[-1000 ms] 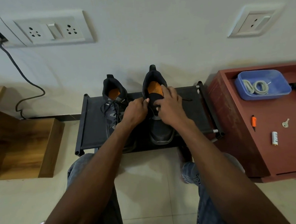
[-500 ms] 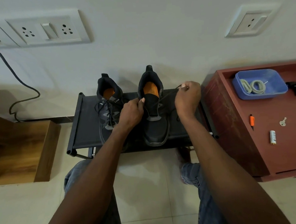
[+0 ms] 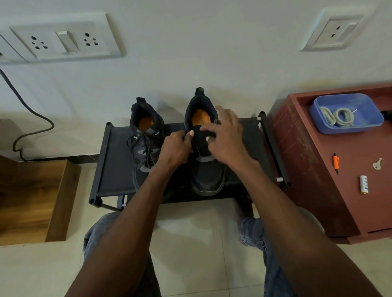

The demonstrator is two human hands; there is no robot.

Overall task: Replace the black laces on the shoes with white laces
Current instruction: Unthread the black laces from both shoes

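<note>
At frame centre, the left hand (image 3: 175,147) pinches the right-hand black shoe (image 3: 204,147) by its tongue edge, likely steadying it, while the right hand (image 3: 224,135) hovers loose-fingered above; the white laces (image 3: 337,116) wait in the blue tray (image 3: 369,105), upper right.

A key (image 3: 377,163), battery (image 3: 363,184) and orange cutter (image 3: 336,161) lie on the red cabinet (image 3: 310,164)
</note>
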